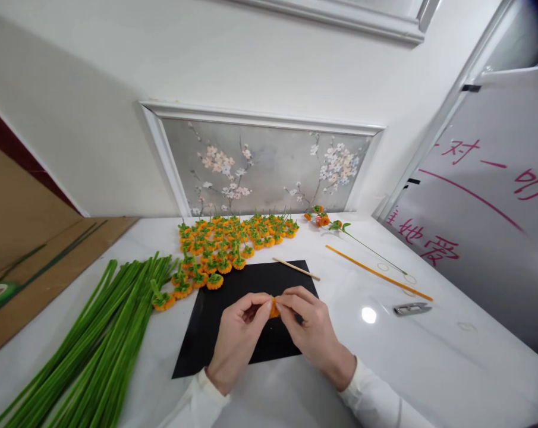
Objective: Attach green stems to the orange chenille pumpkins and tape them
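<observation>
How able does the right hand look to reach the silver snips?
Probably yes: the silver snips lie to its right, uncovered, with the orange stem beyond them rather than across. The right hand is pinching an orange piece with the left hand, though, so it may need to let go first.

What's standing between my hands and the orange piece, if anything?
Nothing visible: the left hand and right hand both pinch the orange piece over the black mat. The stick lies beyond them, across the mat's far corner.

2 white, wrist-length sleeves (378,398) with banded cuffs (356,377).
</observation>
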`<state>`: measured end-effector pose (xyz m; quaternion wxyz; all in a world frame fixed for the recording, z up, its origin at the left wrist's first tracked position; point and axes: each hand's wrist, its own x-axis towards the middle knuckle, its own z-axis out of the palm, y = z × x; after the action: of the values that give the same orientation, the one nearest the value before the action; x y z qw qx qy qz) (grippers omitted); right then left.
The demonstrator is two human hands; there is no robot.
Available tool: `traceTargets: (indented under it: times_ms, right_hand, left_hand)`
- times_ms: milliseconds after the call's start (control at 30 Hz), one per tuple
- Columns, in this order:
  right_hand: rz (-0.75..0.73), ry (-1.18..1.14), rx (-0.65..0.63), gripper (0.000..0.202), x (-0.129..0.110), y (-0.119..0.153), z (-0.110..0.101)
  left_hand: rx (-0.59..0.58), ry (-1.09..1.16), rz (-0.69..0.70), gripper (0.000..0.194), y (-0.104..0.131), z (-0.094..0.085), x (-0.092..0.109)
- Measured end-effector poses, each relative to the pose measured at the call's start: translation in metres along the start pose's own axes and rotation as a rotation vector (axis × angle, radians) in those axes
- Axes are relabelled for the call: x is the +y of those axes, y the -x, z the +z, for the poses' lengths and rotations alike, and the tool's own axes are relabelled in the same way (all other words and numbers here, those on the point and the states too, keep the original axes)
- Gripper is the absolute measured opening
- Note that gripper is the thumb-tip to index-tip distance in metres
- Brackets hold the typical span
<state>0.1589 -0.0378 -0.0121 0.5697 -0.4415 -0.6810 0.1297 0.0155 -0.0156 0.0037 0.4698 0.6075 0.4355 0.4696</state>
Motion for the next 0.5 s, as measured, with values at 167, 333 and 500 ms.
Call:
traceTargets:
  times_ms: [167,333,500]
  right_hand:
    - [0.030,-0.031,-0.001,0.021,-0.001,-0.002,-0.002]
    - [0.239,-0.288,-0.036,0.029,0.007,-0.003,-0.008]
    - [0.267,-0.354,-0.050,0.032,0.010,-0.003,-0.010]
  left_hand:
    - [0.010,0.078,-0.085,0.015,0.000,0.001,0.000]
    - [0.024,0.377,-0.250,0.029,-0.001,0.002,0.005]
    - [0.022,0.495,-0.283,0.024,-0.001,-0.001,0.008]
